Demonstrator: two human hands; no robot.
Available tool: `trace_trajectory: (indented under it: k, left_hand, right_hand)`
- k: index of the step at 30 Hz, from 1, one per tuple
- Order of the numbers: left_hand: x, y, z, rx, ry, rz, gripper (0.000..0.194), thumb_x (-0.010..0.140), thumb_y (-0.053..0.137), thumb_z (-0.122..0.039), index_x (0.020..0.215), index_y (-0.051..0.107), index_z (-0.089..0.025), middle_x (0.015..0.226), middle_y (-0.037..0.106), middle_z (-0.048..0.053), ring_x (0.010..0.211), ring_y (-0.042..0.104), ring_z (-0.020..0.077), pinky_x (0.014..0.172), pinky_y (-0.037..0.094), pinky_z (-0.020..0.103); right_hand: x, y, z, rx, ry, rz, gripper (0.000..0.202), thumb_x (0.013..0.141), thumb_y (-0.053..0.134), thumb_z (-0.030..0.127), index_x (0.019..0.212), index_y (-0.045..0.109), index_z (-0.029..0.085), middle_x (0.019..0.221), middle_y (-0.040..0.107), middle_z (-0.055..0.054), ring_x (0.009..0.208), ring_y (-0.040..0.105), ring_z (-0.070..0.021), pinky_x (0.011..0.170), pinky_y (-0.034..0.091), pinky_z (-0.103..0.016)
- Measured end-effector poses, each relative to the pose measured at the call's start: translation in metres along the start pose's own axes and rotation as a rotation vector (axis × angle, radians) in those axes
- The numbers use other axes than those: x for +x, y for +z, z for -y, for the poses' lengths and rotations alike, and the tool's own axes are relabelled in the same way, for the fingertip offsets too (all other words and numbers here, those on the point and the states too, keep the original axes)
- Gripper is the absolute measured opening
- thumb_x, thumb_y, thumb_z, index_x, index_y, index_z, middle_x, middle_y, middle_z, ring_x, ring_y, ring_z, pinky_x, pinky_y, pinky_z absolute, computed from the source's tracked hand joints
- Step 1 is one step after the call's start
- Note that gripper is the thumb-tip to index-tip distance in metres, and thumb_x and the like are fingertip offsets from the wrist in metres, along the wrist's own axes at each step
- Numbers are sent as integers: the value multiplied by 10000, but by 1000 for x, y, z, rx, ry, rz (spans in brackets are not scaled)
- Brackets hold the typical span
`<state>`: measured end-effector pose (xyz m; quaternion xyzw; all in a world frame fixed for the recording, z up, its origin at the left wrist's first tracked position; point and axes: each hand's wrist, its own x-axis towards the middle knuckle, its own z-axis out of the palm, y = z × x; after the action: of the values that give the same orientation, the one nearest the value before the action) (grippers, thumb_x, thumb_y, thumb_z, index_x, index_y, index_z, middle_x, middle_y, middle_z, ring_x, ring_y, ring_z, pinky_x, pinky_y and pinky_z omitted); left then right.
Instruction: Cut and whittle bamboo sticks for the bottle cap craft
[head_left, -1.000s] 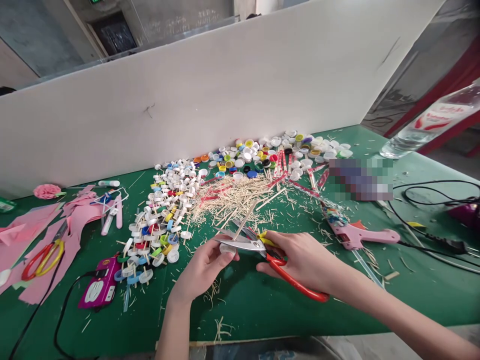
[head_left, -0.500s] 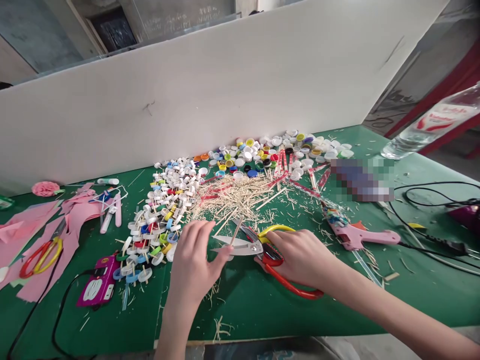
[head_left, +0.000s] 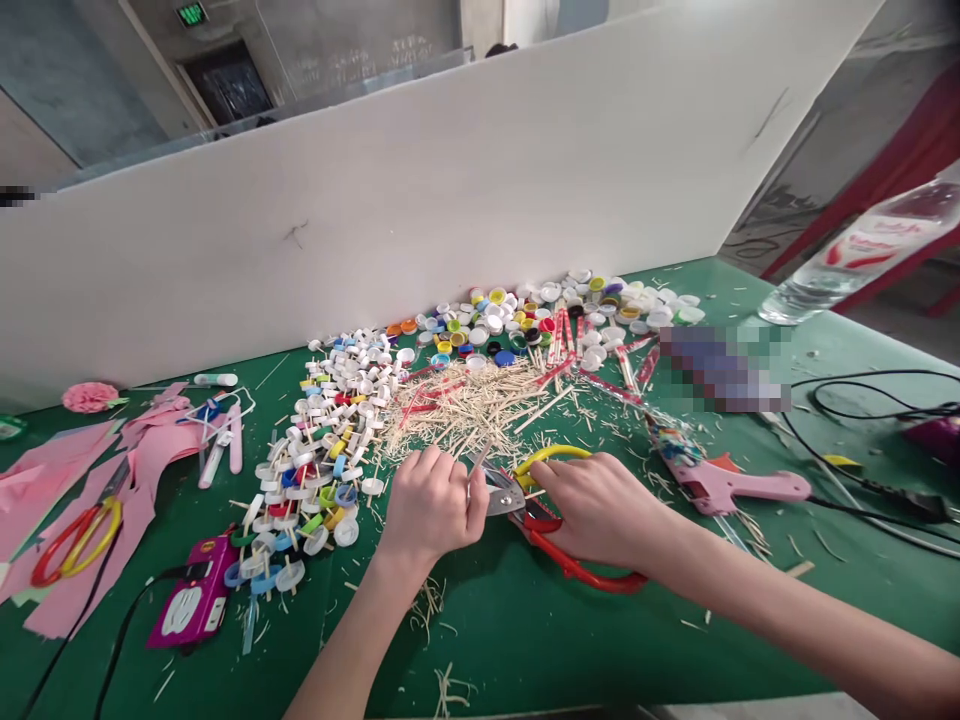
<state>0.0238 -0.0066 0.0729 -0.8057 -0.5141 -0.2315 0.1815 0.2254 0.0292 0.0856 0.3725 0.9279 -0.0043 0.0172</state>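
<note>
My right hand [head_left: 592, 508] is wrapped around large scissors [head_left: 506, 499] with red and yellow handles, their metal blades pointing left. Next to the blades, my left hand [head_left: 435, 503] is closed, its fingers curled and its thumb against them. A thin wooden stick [head_left: 482, 460] pokes up from beside that thumb; its lower part is hidden. The blade ends disappear behind my left fingers. Just beyond both hands lies a heap of wooden sticks and splinters [head_left: 480, 400].
Bottle caps with short sticks [head_left: 322, 470] crowd the left. Loose caps [head_left: 495, 320] line the white board [head_left: 420, 200]. A pink glue gun [head_left: 720, 485] and a water bottle [head_left: 847, 255] are at right; a purple box [head_left: 196, 590], pink paper [head_left: 60, 470] and more scissors [head_left: 79, 540] at left.
My left hand has closed, its fingers curling in where they were stretched and apart from the thumb, and now covers the blade ends. My right hand keeps its grip on the scissors.
</note>
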Motion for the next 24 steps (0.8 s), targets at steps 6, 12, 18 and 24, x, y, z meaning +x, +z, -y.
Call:
trace_trajectory:
  k: [6, 12, 18, 24]
  left_hand:
    - [5, -3, 8, -125, -111, 57, 339, 907, 430, -349, 735, 652, -159, 691, 638, 87, 723, 575, 218, 661, 424, 362]
    - [-12, -19, -3, -633, -824, 70, 464, 834, 580, -501, 1204, 487, -237, 1228, 563, 114, 1124, 541, 260, 889, 468, 414]
    - [-18, -13, -18, -1085, -928, 170, 329, 809, 638, -467, 984, 517, -216, 1011, 645, 55, 961, 629, 189, 840, 511, 329]
    - [-16, -24, -12, -1317, -938, 236, 362, 780, 676, -470, 1003, 563, -208, 979, 684, 50, 924, 655, 184, 807, 530, 306]
  right_hand:
    - [7, 2, -8, 40, 73, 15, 185, 810, 500, 340, 841, 577, 174, 727, 685, -60, 620, 630, -208, 498, 150, -303]
    - [-4, -1, -11, 224, 248, 39, 386, 858, 457, 586, 861, 561, 215, 736, 683, -48, 595, 628, -223, 488, 230, -283]
    - [-9, -4, -5, 412, 253, 88, 445, 821, 489, 667, 840, 526, 225, 717, 656, -45, 622, 619, -221, 522, 336, -281]
    - [-16, -5, -4, 524, 172, 52, 484, 816, 507, 666, 972, 520, 209, 887, 669, -79, 723, 617, -218, 580, 391, -291]
